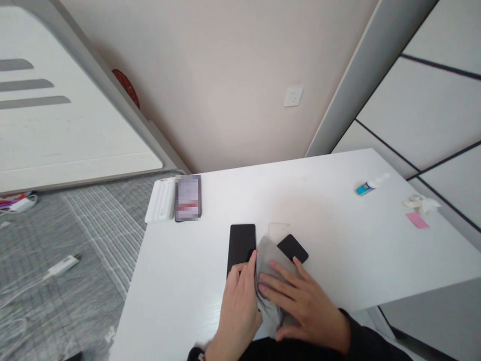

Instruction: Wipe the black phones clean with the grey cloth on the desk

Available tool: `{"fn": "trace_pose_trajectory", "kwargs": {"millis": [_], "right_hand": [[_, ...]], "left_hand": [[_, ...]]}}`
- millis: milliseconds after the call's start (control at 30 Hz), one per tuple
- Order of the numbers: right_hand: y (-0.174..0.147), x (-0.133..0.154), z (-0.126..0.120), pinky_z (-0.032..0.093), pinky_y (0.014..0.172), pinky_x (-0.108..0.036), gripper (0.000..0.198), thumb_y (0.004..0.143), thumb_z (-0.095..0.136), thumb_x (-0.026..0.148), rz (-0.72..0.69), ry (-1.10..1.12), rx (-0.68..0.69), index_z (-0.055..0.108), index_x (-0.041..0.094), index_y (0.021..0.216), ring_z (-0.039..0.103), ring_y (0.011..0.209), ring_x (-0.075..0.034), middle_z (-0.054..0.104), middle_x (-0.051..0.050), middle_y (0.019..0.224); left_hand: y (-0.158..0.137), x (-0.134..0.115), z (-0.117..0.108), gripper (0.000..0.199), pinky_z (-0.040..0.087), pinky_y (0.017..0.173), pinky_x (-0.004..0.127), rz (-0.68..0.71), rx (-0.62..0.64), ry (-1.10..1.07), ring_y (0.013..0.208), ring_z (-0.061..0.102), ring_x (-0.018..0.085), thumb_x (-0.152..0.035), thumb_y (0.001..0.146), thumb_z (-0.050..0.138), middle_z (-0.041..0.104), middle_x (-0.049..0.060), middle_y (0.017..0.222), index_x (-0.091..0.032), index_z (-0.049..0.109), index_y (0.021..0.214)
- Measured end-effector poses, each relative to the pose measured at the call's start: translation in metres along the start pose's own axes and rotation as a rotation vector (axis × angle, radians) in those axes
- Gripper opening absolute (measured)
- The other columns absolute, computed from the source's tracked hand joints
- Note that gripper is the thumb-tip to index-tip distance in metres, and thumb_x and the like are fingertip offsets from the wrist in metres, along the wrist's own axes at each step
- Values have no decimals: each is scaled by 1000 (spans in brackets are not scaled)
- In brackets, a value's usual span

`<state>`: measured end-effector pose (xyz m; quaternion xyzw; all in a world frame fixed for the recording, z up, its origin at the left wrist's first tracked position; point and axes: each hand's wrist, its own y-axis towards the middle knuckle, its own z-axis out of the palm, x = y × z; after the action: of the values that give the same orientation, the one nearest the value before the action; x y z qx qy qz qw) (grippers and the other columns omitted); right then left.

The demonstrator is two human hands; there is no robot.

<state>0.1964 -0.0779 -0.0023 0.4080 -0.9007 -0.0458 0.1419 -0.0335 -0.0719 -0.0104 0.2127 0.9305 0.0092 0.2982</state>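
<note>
A grey cloth (267, 249) sits between my two hands near the table's front edge. My right hand (304, 306) lies over it, fingers spaced across its top and thumb at its lower end. Along the cloth's left side, my left hand (239, 306) is closed, with its index finger against the cloth's edge. Whether anything is inside the cloth is hidden. Beyond my left hand lies a black smartphone (241, 241), its lower part covered by the fingers. A smaller black rectangular item with rounded corners (293, 248) lies by my right fingertips. Behind the cloth is a thin clear sheet or cover (278, 229).
At the table's (180, 286) back left, a white case (161, 200) lies beside a device with a blurred screen (188, 198). A small blue-labelled bottle (366, 188), crumpled white tissue (421, 203) and a pink slip (417, 220) are on the right. A bed (93, 240) adjoins the left.
</note>
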Motion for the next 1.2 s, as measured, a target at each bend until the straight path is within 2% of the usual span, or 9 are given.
{"fn": "trace_pose_trajectory", "kwargs": {"millis": [167, 267, 367, 533, 667, 767, 933, 1100, 1200], "right_hand": [[-9, -17, -5, -7, 125, -63, 79, 102, 46, 68, 286, -156, -52, 30, 21, 163, 16, 160, -36, 43, -9, 164], [-8, -2, 0, -15, 125, -61, 94, 94, 40, 82, 86, -125, -13, 35, 17, 161, 8, 161, -35, 40, -8, 166], [-10, 2, 2, -11, 125, -63, 91, 93, 39, 83, -6, -106, 11, 35, 24, 161, 12, 160, -34, 43, -5, 165], [-14, -10, 0, -1, 118, -79, 83, 100, 40, 73, 387, -217, -72, 25, 23, 165, 11, 158, -45, 44, -10, 163], [-6, 19, 8, 16, 124, -68, 105, 87, 40, 89, 177, -93, -41, 30, 18, 164, 22, 156, -41, 45, -12, 163], [0, 23, 12, 18, 125, -64, 99, 89, 40, 88, 85, -51, -14, 30, 24, 163, 26, 156, -36, 44, -7, 164], [7, 1, 14, 13, 117, -79, 85, 99, 45, 71, 461, -248, -131, 30, 18, 164, 9, 158, -47, 38, -11, 166], [14, 15, 25, 13, 129, -55, 67, 102, 49, 61, 42, -368, -211, 46, 22, 156, 16, 159, -32, 34, 0, 169], [7, 2, 24, 16, 127, -61, 81, 98, 44, 75, 172, -405, -219, 42, 21, 159, 14, 158, -38, 35, -1, 169]], "left_hand": [[4, -5, -1, 109, 50, 103, 49, -19, 9, -9, 116, 51, 32, -17, 80, 74, 57, 16, 141, -16, 5, 165], [3, -3, 0, 119, 51, 102, 48, -2, 22, -3, 115, 51, 32, -7, 71, 76, 57, 15, 142, -18, 2, 165], [1, -1, -1, 125, 52, 101, 46, 4, 34, 5, 113, 51, 31, -3, 68, 76, 55, 16, 144, -19, -1, 165], [2, -5, -3, 106, 49, 106, 51, -4, 29, -3, 121, 49, 33, -22, 86, 71, 54, 16, 147, -17, 1, 165], [-1, -3, -2, 116, 51, 103, 53, 10, 37, 0, 121, 49, 35, -1, 72, 61, 49, 17, 150, -20, -5, 166], [-3, 0, -2, 118, 54, 98, 49, 16, 32, 7, 115, 53, 32, 6, 69, 53, 53, 17, 144, -21, -8, 165], [-2, 1, -1, 106, 53, 103, 50, -34, -11, -48, 118, 55, 31, -14, 83, 68, 58, 13, 142, -21, 2, 166], [-3, 16, 8, 118, 54, 104, 44, -29, -17, -37, 116, 58, 29, 8, 62, 51, 61, 14, 135, -21, 4, 167], [-2, 28, 16, 119, 56, 101, 48, 14, -51, -32, 114, 61, 32, -4, 70, 66, 63, 14, 136, -22, -2, 166]]}}
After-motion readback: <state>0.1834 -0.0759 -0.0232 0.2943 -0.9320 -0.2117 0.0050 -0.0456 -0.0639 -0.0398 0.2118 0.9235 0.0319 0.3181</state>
